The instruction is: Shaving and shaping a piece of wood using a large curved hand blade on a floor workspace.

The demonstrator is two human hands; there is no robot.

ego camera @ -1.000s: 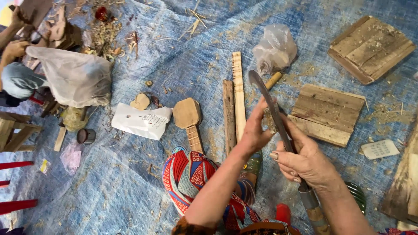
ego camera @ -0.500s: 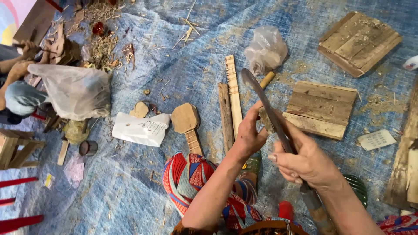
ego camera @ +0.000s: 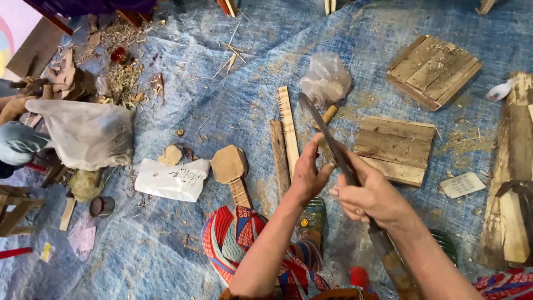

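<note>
A long dark machete [ego camera: 322, 126] points away from me across the blue tarp [ego camera: 233, 105]. My right hand [ego camera: 373, 198] is closed around it low on the blade, just above the wooden handle [ego camera: 395, 268]. My left hand [ego camera: 307, 173] sits against the blade's left side, thumb up and fingers curled onto the metal. Just left of that hand lie two narrow wooden slats [ego camera: 286, 129] and a paddle-shaped wooden piece [ego camera: 227, 164]. My knee in bright patterned cloth [ego camera: 232, 240] and a green sandal [ego camera: 313, 218] are below.
Wooden slab boards [ego camera: 397, 145] [ego camera: 434, 68] lie to the right, with a rough plank [ego camera: 515, 166] at the right edge. A crumpled plastic bag [ego camera: 325, 81] sits beyond the blade tip. A white paper packet [ego camera: 171, 181], a large plastic bag [ego camera: 88, 133] and another person's hands [ego camera: 16, 105] are on the left.
My left hand's fingers, spread by the blade earlier, have curled onto it. My right hand keeps its grip. The view has shifted a little.
</note>
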